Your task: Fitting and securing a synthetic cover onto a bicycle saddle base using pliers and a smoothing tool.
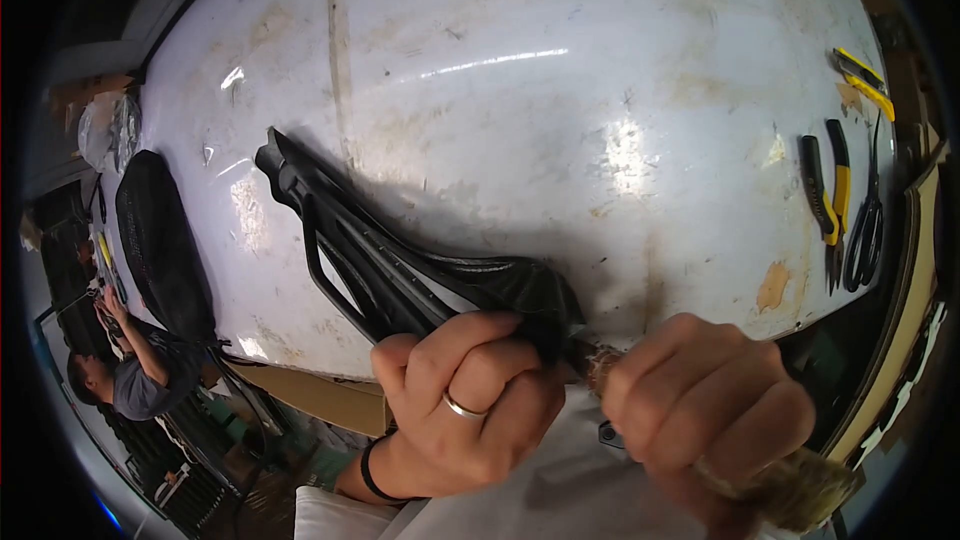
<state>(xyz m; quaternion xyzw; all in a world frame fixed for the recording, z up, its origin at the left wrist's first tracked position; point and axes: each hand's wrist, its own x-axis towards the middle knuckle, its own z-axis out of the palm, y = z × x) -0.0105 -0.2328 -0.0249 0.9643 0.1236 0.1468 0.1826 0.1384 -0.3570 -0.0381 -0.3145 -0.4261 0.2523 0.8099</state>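
Left hand point(480, 405) holds the black bundle point(388, 268), right hand point(705, 395) grips a brown piece point(812, 488) (blurred); this 2-handed handling step probably calls next for steady grip.

The head camera, the left of a pair, is looking down from close above the person's left grip point(470, 405) and right grip point(710, 395), facing out over the white desk point(490, 30), while its fisheye lens is bending the desk's edges.
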